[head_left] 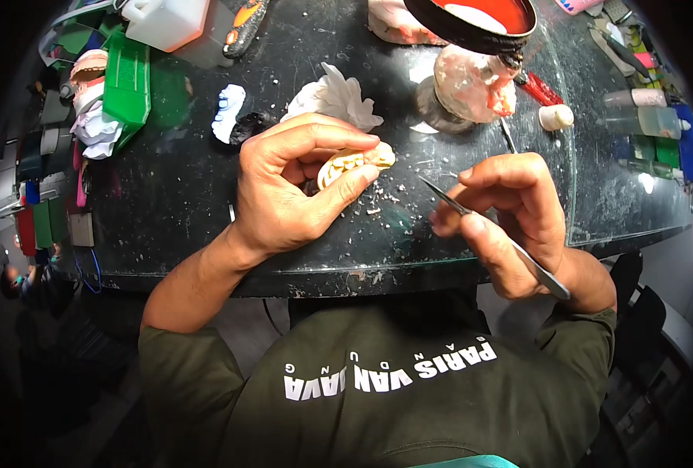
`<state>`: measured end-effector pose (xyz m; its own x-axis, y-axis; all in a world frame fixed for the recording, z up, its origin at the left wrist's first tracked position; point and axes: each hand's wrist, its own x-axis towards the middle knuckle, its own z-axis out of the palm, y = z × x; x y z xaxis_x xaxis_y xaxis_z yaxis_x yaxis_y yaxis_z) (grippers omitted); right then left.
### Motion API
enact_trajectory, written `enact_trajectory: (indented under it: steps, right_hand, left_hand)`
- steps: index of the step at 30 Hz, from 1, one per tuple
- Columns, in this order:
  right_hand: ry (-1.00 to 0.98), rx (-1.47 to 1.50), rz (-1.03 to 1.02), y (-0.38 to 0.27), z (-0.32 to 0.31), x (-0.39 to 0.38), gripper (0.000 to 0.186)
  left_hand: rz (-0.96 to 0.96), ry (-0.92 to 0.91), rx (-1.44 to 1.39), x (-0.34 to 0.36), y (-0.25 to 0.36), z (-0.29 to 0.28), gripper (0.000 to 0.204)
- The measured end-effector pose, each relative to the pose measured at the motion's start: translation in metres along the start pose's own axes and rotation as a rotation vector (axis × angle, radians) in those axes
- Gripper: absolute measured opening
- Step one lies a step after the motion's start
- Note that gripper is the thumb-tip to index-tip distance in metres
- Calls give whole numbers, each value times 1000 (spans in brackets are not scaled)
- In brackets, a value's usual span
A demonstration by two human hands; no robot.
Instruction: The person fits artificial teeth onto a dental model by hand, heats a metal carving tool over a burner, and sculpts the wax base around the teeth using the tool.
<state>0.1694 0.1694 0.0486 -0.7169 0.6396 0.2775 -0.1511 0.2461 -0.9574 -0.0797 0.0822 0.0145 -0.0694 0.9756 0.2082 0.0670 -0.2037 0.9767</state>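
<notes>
My left hand (280, 195) grips a yellowish plaster dental cast (342, 162) with a row of teeth, thumb on its front and fingers curled over and behind it. Just to the right, my right hand (518, 218) holds a slim metal instrument (543, 274), its pointed end angled up-left toward the cast but apart from it. Small pale crumbs and shavings (389, 187) lie on the dark worktop between the hands. Behind my left hand are crumpled white tissue (327, 93) and a small white tooth mold (228, 113) beside a black piece.
Dark worktop (159, 226) with a curved front edge. Green bin (132, 74) of casts at left, translucent container (167, 19), round red dish (479, 23), wax-covered burner (471, 86), red-handled tool (541, 90), small white jar (555, 117), bottles (647, 121) at right. A person (19, 277) is at far left.
</notes>
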Motion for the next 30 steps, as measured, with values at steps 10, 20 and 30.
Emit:
enact_trajectory:
  steps: [10,20,30]
  right_hand:
    - [-199,-338,-284,6,-9,18,29]
    - [3,-292,-365,18,6,11,19]
    - [14,-310,-341,24,6,11,19]
  left_hand:
    - [-15,-48,33,-3,1,5,27]
    - [-12,-71,27,-4,2,9,26]
    - [21,-105,74,-3,1,9,25]
